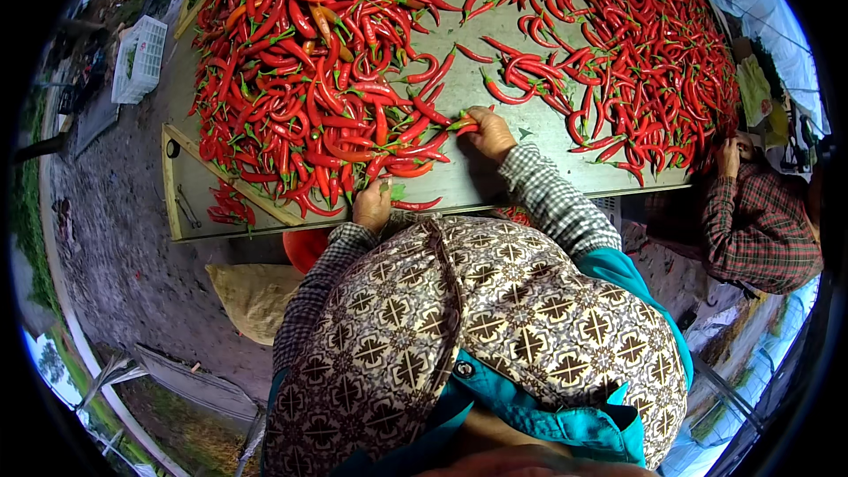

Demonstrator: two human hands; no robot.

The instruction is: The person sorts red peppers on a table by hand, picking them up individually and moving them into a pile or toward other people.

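Observation:
My right hand (491,134) reaches over the table's bare middle strip, its fingers closed around a few chili peppers (466,123); one is partly green. Low at the near edge, my left hand (372,205) has its fingertips together beside the front of the left heap of red chili peppers (311,99). A bit of green shows at its fingertips, but whether it is gripped is unclear. Just right of that hand lie a green leaf (397,191) and a single red pepper (419,204). A second heap of red peppers (656,73) covers the table's right side.
A wooden strip (235,175) crosses the left corner of the table (480,182), with a few peppers beyond it. Under that edge are a red container (306,246) and a sack (255,298). A white crate (140,59) stands left. A co-worker in plaid (762,225) sits at right.

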